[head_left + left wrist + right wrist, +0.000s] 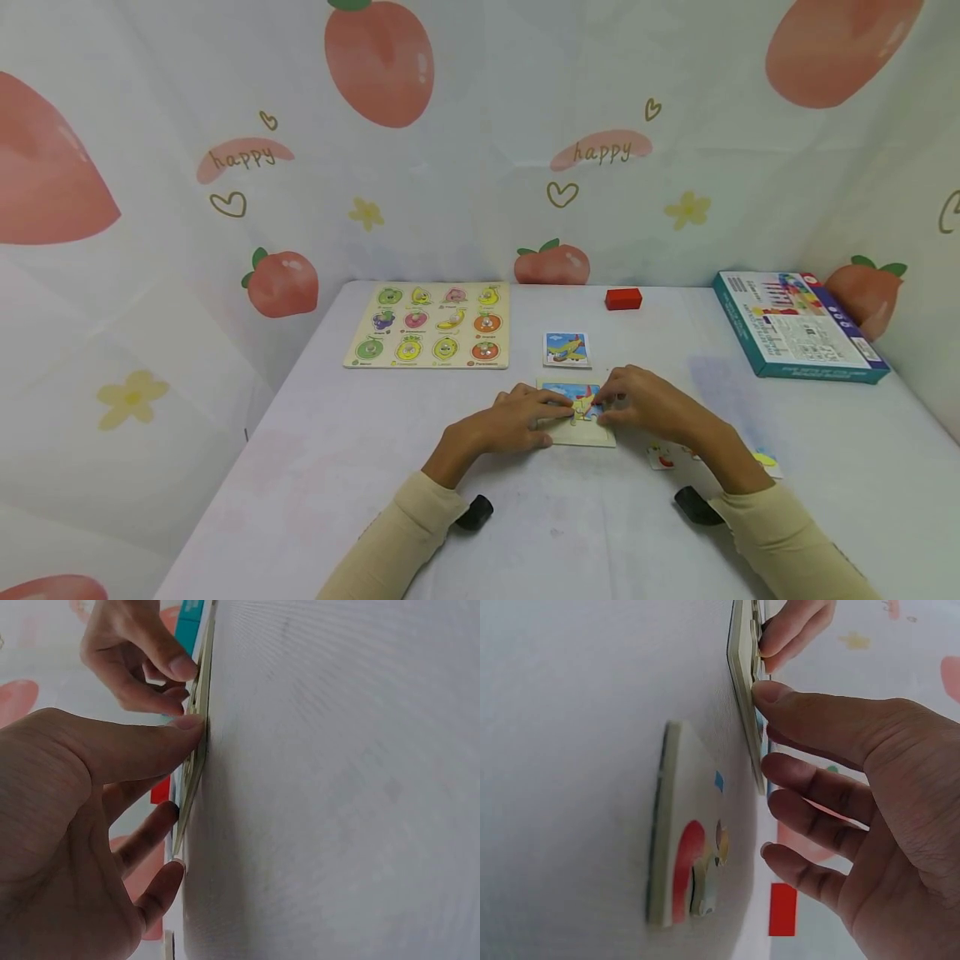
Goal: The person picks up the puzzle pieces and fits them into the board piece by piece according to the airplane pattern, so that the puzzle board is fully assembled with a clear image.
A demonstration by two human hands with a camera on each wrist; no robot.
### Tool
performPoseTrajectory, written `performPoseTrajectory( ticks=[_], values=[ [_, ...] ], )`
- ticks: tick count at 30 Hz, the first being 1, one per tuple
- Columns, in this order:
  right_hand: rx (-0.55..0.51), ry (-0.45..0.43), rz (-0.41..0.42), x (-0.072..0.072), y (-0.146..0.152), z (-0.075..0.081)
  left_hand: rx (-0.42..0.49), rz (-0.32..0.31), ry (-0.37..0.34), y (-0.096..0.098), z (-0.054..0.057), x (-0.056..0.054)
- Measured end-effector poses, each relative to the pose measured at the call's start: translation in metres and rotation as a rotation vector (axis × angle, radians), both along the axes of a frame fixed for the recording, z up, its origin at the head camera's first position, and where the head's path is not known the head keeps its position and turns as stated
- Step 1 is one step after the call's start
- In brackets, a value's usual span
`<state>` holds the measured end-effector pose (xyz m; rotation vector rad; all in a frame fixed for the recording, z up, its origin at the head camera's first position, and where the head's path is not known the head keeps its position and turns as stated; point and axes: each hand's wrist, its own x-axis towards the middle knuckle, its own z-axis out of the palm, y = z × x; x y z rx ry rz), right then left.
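Note:
A small jigsaw puzzle board (577, 437) lies on the table, its upper part filled with a yellow plane picture on blue. My left hand (517, 419) rests on its left side, index fingertip on the plane pieces and thumb at the near left edge. From the right, my right hand (651, 404) pinches a puzzle piece between thumb and index at the picture's right side; the fingers hide most of that piece. Behind the board sits a matching plane picture card (567, 350). Loose puzzle pieces (660, 457) lie near my right forearm, partly covered by it.
A wooden fruit puzzle (427, 325) lies at the back left. A red block (623, 299) stands at the rear edge, and a teal-sided box (806, 325) at the back right. One larger piece (767, 462) shows beyond the right wrist.

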<state>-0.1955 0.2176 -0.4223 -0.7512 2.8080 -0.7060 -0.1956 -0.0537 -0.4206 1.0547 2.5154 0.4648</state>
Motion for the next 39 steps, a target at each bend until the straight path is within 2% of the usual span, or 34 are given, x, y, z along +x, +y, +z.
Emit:
performPoseTrajectory(
  ticks=[18,23,39],
  values=[
    [-0.016,0.024,0.063,0.0012,-0.0039,0.0004,0.006,-0.004,0.005,-0.0006,0.0012,-0.0016],
    [-0.020,0.018,0.056,0.0015,-0.0052,-0.0002,0.005,-0.007,0.012,-0.0010,0.0002,-0.0015],
    [-0.037,-0.057,-0.084,0.0012,-0.0038,0.0000,0.009,0.003,0.003,0.0007,-0.0015,-0.0003]
  ],
)
